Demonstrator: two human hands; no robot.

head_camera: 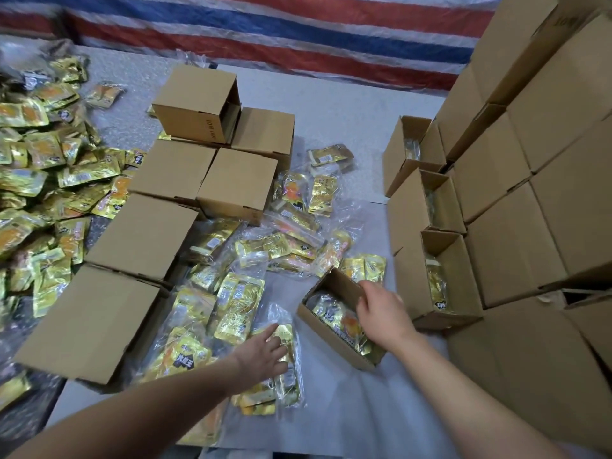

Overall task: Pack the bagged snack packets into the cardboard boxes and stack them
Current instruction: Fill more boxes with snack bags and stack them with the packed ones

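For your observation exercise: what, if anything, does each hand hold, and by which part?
The right hand grips the open box by its far rim. The left hand lies flat on a clear bag of packets, holding nothing.

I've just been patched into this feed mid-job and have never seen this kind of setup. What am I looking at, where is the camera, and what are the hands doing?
There is no machine here: a person works with bare hands, and the one picture comes from a camera worn on their head, looking down. The right hand grips the rim of a small open box that already holds gold snack packets. The left hand lies with straight fingers on a clear bag of packets on the table. More bagged packets surround it, loose packets are heaped at the left, cardboard boxes sit in the middle, and stacked boxes rise at the right.
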